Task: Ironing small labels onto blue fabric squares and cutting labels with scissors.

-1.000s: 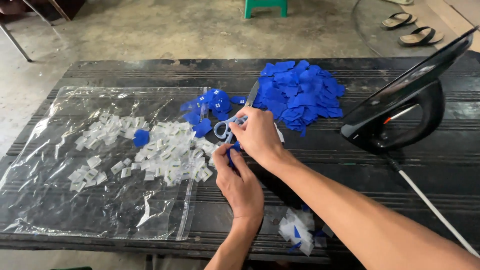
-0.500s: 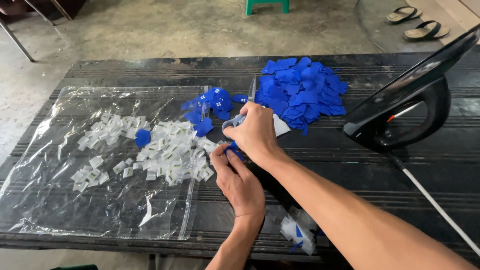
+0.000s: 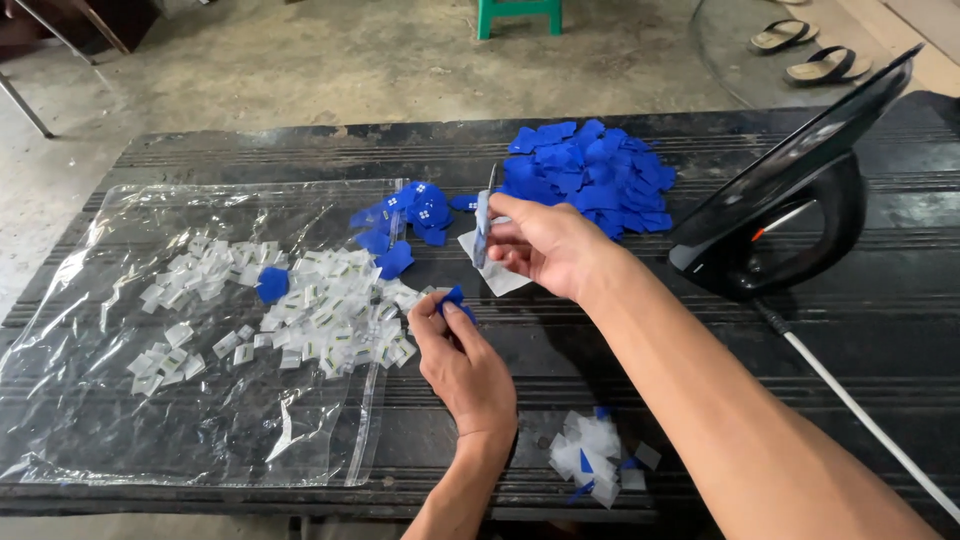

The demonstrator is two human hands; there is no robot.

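My right hand [image 3: 545,245] holds a slim metal tool, seemingly tweezers [image 3: 484,218], upright over a white paper square [image 3: 497,277] on the black table [image 3: 880,330]. My left hand [image 3: 462,362] pinches a small blue piece [image 3: 455,299] between fingertips, just right of a heap of small white pieces [image 3: 330,315]. A big pile of blue pieces [image 3: 590,178] lies behind my right hand. A smaller group of blue pieces [image 3: 410,215] carrying white squares sits to its left.
A clear plastic sheet [image 3: 120,400] covers the table's left half with scattered white pieces and one blue piece [image 3: 271,284]. A black upturned clothes iron [image 3: 790,200] stands at right, its white cord [image 3: 860,410] trailing toward me. White and blue scraps [image 3: 595,455] lie near the front edge.
My hands have separated: the right one lifted away with the tool, the left one drew back toward me holding the blue piece.
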